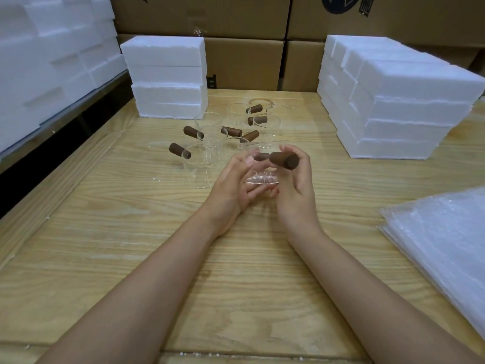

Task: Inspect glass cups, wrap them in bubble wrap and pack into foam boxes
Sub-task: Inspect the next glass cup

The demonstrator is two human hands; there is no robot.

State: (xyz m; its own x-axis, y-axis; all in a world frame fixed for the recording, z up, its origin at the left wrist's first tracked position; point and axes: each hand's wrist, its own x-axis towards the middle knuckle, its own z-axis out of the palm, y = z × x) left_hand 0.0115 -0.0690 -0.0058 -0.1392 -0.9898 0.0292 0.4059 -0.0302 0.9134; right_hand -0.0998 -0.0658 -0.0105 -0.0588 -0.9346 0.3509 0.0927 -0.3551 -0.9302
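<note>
Left hand [231, 185] cradles the clear round glass cup [262, 177] in curled fingers [257, 192], right hand [295, 187] pinches its brown wooden handle [284, 160] — smooth glass might slip between them.

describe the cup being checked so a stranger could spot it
On the wooden table, between the foam box stacks, stands a cluster of clear glass cups with brown handles. The held cup is in front of them, the only one gripped between the left hand and right hand.

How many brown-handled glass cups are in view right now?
7 by handle count: one held cup, six on the table behind it: two left, two centre, two at the back. Clear glass overlaps, so others may be hidden.
</note>
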